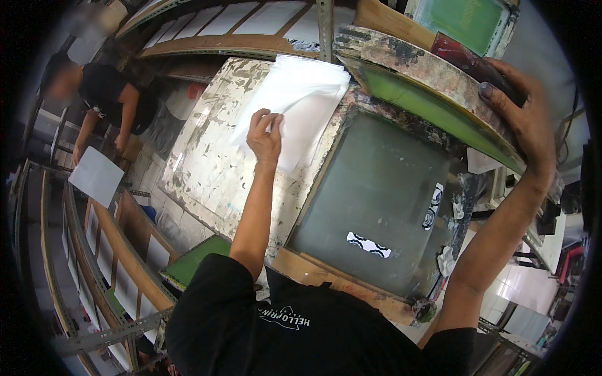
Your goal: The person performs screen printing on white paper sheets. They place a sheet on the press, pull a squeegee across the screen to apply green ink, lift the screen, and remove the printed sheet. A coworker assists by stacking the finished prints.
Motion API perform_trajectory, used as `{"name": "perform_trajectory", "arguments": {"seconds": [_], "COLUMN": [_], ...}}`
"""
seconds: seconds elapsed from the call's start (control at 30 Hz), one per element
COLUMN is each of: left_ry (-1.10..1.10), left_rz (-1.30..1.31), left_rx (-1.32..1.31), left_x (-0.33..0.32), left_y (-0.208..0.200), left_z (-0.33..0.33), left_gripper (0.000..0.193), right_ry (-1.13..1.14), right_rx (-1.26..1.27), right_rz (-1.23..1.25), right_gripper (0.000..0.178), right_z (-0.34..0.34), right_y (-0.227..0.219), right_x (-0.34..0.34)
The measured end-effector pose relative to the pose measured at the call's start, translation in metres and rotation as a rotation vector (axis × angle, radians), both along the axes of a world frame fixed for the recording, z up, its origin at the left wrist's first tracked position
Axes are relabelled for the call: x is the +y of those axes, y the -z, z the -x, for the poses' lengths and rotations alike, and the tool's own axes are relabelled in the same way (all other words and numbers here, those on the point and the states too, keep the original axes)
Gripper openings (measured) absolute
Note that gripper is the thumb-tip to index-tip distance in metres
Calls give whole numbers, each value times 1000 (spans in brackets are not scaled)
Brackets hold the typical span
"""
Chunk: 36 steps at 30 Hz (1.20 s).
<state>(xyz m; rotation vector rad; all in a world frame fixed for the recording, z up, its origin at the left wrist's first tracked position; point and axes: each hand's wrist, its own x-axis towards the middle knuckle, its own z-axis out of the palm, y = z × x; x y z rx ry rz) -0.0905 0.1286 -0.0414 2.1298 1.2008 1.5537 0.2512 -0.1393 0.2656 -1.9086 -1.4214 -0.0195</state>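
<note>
My left hand [264,139] pinches the near edge of the top sheet of white paper [295,103], which is lifted and curled over the stack of white sheets [332,78]. The stack lies on a paint-worn white board [216,138]. My right hand [527,116] is wrapped round the end of a dark red squeegee-like blade [461,59]. That blade rests by the upper edge of a tilted screen-printing frame [407,47] with green mesh [401,91]. Below the frame is a flat grey printing bed [370,169], with two black-and-white patterned strips [369,245] [433,207] on it.
At the left, a person [113,94] holds a pale sheet [96,175] over a rack [119,250] of sheets. Another rack [213,44] with white sheets stands along the back. A green screen [467,22] is at the upper right, and a small pot [424,310] sits at the bed's near corner.
</note>
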Motion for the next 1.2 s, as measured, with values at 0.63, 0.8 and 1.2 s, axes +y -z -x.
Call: {"name": "perform_trajectory", "arguments": {"seconds": [0.63,0.8,1.2], "left_ry": [979,1179,1344], "left_rz": [151,93,123], "left_rx": [788,874,876], "left_x": [-210,-224,-249], "left_y": [99,102,96], "left_z": [-92,-138,-131], "left_gripper": [57,61,59], "right_ry": [-26,48,-52], "right_rx": [-122,-137,-125], "right_rz": [100,152,74], "right_gripper": [53,46,48], "right_z": [3,22,31], "right_y": [-11,-24,-24], "right_x": [-3,5,1]}}
